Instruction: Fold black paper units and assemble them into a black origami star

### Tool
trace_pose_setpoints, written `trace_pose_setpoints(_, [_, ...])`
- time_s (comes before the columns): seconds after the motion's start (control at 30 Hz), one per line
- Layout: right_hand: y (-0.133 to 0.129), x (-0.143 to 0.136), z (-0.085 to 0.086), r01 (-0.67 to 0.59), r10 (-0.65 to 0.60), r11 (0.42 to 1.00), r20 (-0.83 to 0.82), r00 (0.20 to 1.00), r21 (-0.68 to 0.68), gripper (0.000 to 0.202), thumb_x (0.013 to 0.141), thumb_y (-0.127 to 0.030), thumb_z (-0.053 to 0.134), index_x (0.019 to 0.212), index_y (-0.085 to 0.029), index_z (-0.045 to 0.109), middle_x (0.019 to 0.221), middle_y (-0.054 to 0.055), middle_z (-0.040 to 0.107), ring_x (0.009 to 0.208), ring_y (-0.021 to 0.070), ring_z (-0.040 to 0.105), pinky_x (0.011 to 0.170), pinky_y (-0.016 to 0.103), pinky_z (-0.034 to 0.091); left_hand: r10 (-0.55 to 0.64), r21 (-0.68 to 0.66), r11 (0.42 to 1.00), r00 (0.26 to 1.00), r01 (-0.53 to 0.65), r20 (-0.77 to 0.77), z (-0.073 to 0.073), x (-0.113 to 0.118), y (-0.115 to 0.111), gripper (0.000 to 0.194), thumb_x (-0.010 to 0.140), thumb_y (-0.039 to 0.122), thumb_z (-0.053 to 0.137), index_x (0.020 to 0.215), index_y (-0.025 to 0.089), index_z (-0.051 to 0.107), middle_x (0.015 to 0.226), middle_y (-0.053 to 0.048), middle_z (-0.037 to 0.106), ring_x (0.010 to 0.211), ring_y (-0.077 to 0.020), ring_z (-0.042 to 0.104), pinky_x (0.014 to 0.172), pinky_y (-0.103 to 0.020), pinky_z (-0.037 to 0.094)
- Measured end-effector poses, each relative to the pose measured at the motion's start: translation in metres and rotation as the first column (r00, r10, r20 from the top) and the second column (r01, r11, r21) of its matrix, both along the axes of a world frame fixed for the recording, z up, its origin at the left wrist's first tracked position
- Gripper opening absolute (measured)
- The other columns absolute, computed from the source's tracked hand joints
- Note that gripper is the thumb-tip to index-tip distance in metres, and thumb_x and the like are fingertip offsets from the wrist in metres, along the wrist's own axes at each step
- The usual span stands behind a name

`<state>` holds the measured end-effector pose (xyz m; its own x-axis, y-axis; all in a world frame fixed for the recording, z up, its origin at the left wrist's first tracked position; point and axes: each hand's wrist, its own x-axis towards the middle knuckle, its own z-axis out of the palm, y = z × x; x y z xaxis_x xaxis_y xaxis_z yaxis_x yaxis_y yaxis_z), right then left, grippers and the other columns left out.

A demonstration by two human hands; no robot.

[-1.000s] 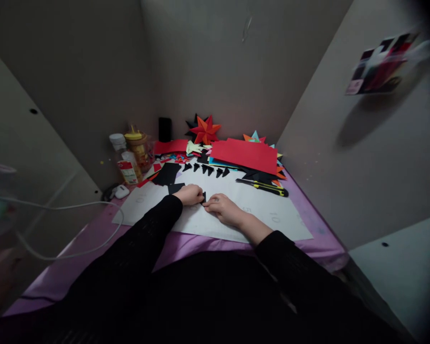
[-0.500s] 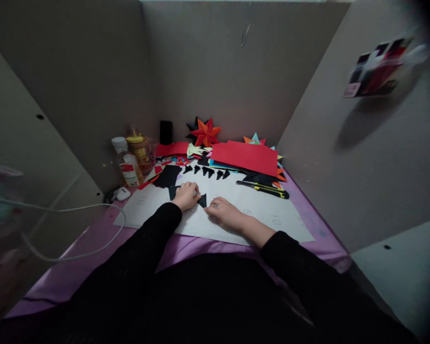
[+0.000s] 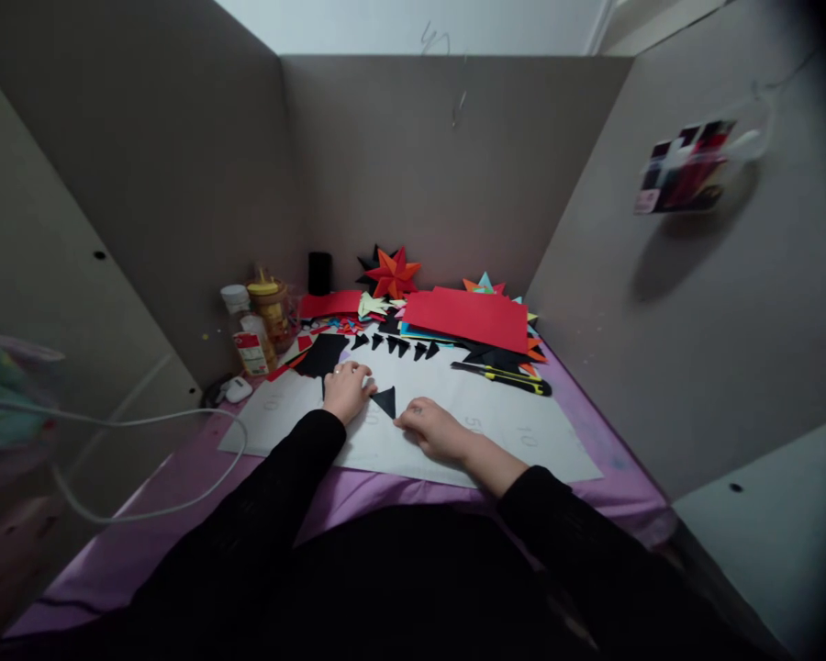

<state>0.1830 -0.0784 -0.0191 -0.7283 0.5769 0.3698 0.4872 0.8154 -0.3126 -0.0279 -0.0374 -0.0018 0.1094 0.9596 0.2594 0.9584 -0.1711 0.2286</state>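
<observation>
Black paper triangle (image 3: 385, 401) lies on the white sheet (image 3: 523, 413), between the two hands. Right hand (image 3: 396, 423): fingertips closed together on the triangle's lower corner. Left hand (image 3: 372, 389): partly open, fingers loosely spread and bent, fingertips at the triangle's left corner; whether they grip it cannot be determined. Beyond the hands, a row of small black folded pieces (image 3: 403, 348). Yellow-and-black cutter (image 3: 516, 380) rests at the right, on the purple-covered counter (image 3: 623, 468)

Both arms (image 3: 258, 500) reach forward, the left hand (image 3: 346, 391) palm-down with fingers parted, the right hand (image 3: 435, 429) pinching
</observation>
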Motion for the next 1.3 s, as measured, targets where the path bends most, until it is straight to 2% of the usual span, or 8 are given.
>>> trace_pose_setpoints(0.27, [-0.003, 0.0, 0.002, 0.003, -0.004, 1.0, -0.036, 0.999, -0.015, 0.029, 0.072, -0.006, 0.054, 0.097, -0.019, 0.062, 0.087, 0.007, 0.056, 0.084, 0.0181, 0.051, 0.081, 0.032, 0.041, -0.146, -0.131, 0.98, 0.989, 0.149, 0.029, 0.002, 0.008, -0.005, 0.031, 0.073, 0.047, 0.055, 0.088, 0.02, 0.059, 0.105, -0.01, 0.054, 0.105, -0.0294, 0.045, 0.085, -0.041, 0.035])
trace_pose_setpoints(0.47, [-0.009, 0.004, 0.003, -0.006, 0.005, 1.0, -0.044, 0.999, -0.022, 0.03, 0.077, -0.01, 0.052, 0.104, -0.018, 0.06, 0.091, 0.009, 0.059, 0.087, 0.0191, 0.053, 0.082, 0.035, 0.042, -0.211, -0.109, 0.965, 0.954, 0.238, 0.213, 0.005, 0.007, -0.007, 0.017, 0.071, 0.035, 0.057, 0.079, 0.019, 0.055, 0.081, -0.004, 0.058, 0.086, -0.0212, 0.052, 0.076, -0.031, 0.038])
trace_pose_setpoints(0.6, [-0.025, 0.002, 0.017, 0.069, -0.087, 0.987, -0.118, 0.989, -0.145, 0.028, 0.08, -0.015, 0.05, 0.107, -0.019, 0.056, 0.094, 0.007, 0.062, 0.088, 0.0186, 0.055, 0.08, 0.033, 0.043, -0.289, 0.002, 0.94, 0.793, 0.342, 0.536, 0.016, 0.006, -0.008, 0.017, 0.07, 0.031, 0.058, 0.079, 0.019, 0.049, 0.069, 0.003, 0.054, 0.065, -0.0131, 0.05, 0.063, -0.024, 0.037])
trace_pose_setpoints(0.73, [-0.026, -0.004, 0.047, 0.355, -0.456, 0.872, -0.299, 0.838, -0.336, 0.027, 0.078, -0.026, 0.053, 0.105, -0.019, 0.052, 0.086, 0.004, 0.063, 0.067, 0.0134, 0.057, 0.063, 0.026, 0.044, -0.231, 0.068, 0.955, 0.58, 0.289, 0.782, 0.028, 0.014, -0.005, 0.028, 0.069, 0.031, 0.061, 0.088, 0.02, 0.043, 0.057, 0.008, 0.045, 0.05, -0.0091, 0.044, 0.054, -0.021, 0.032])
trace_pose_setpoints(0.83, [-0.001, -0.011, 0.062, 0.453, -0.57, 0.808, -0.303, 0.764, -0.378, 0.031, 0.071, -0.033, 0.061, 0.097, -0.017, 0.056, 0.077, 0.003, 0.063, 0.058, 0.0129, 0.054, 0.056, 0.025, 0.04, -0.254, 0.116, 0.94, 0.432, 0.321, 0.865, 0.03, 0.024, 0.0, 0.034, 0.068, 0.031, 0.063, 0.091, 0.021, 0.04, 0.055, 0.009, 0.044, 0.048, -0.0079, 0.043, 0.052, -0.02, 0.03])
trace_pose_setpoints(0.93, [0.031, -0.021, 0.058, 0.363, -0.542, 0.763, -0.222, 0.811, -0.535, 0.018, 0.075, -0.03, 0.053, 0.063, -0.016, 0.057, 0.053, 0.0, 0.057, 0.051, 0.0117, 0.051, 0.05, 0.022, 0.035, -0.222, 0.119, 0.946, 0.335, 0.301, 0.916, 0.025, 0.03, 0.008, 0.038, 0.066, 0.032, 0.065, 0.092, 0.021, 0.039, 0.055, 0.009, 0.045, 0.047, -0.0072, 0.043, 0.049, -0.019, 0.029])
trace_pose_setpoints(1.1, [0.056, -0.046, 0.022, 0.354, -0.585, 0.778, -0.394, 0.709, -0.518, 0.018, 0.072, -0.026, 0.051, 0.056, -0.017, 0.049, 0.05, -0.003, 0.053, 0.05, 0.0097, 0.046, 0.048, 0.021, 0.033, -0.091, 0.055, 0.988, 0.258, 0.143, 0.962, 0.005, 0.023, 0.021, 0.038, 0.065, 0.037, 0.065, 0.089, 0.022, 0.041, 0.052, 0.011, 0.041, 0.042, -0.0064, 0.039, 0.045, -0.018, 0.026])
trace_pose_setpoints(1.3, [0.058, -0.059, -0.003, -0.06, -0.662, 0.581, -0.515, 0.544, -0.811, 0.023, 0.069, -0.04, 0.058, 0.075, -0.019, 0.049, 0.055, -0.003, 0.059, 0.037, 0.0087, 0.047, 0.035, 0.019, 0.033, -0.101, 0.091, 0.995, 0.283, 0.048, 0.954, -0.002, 0.015, 0.025, 0.031, 0.066, 0.033, 0.065, 0.088, 0.02, 0.048, 0.052, 0.008, 0.047, 0.048, -0.0088, 0.048, 0.048, -0.019, 0.033])
